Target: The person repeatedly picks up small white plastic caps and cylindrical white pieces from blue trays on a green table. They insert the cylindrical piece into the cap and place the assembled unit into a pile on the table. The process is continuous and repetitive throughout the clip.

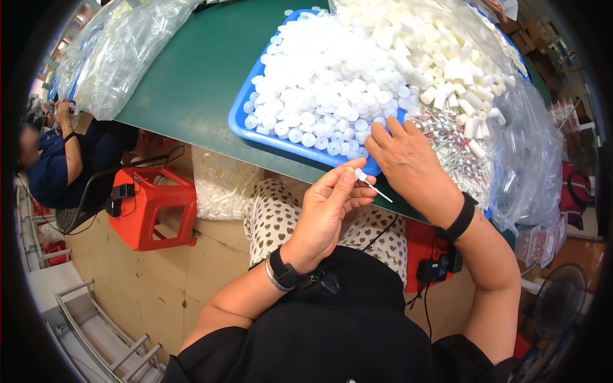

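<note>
Between the thumb and fingers of my left hand (pixel 329 214) is a thin white rod with a small white piece (pixel 361 174) at its upper end; the rod points down to the right. My right hand (pixel 412 159) is over the near corner of a blue tray (pixel 239 115). Its fingers are bent and closed, with the tips among the parts, so what they pinch is hidden. Heaped in the tray are small translucent white discs (pixel 325 76). Beside them, near my right hand, lie thin metal-looking rods (pixel 440 137) with some reddish bits.
Cream foam-like cylinders (pixel 447 64) pile up at the tray's right, by clear plastic sheeting (pixel 523 153). Everything stands on a green tabletop (pixel 185 83). A red stool (pixel 150 207) and a bag of white pieces (pixel 223 185) are below it. Another person (pixel 64 159) sits at left.
</note>
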A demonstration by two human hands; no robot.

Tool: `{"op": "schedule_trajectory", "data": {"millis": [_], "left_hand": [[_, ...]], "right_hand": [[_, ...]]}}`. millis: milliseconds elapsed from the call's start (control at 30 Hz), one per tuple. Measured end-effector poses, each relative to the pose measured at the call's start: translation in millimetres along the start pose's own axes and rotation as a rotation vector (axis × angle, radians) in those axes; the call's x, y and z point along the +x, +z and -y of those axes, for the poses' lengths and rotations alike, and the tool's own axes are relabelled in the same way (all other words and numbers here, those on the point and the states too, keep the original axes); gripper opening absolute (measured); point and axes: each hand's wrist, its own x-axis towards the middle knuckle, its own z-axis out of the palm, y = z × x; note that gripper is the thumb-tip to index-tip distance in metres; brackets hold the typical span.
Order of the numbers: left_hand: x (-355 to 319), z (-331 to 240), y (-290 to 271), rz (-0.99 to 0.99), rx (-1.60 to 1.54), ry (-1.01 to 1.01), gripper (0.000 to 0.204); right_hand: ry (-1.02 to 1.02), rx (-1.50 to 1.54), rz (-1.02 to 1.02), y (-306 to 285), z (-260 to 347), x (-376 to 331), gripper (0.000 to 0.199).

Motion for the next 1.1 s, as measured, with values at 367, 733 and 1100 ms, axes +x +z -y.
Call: {"op": "schedule_trajectory", "data": {"millis": [367, 733, 1100], "left_hand": [[4.5, 4.4, -0.3, -0.015, -0.011, -0.001, 0.042], [5.2, 3.1, -1.0, -0.036, -0.017, -0.017, 0.042], [7.3, -4.3, -0.4, -0.020, -0.077, 0.009, 0.042]], "right_hand": [[-0.069, -0.020, 0.025, 2.0, -2.9, 1.8, 0.009], [-0.043, -0.140, -0.052, 11.7, 0.7, -1.5, 0.007], [-0.020, 0.080, -0.089, -1.1, -9.4, -10.2, 0.009]]}}
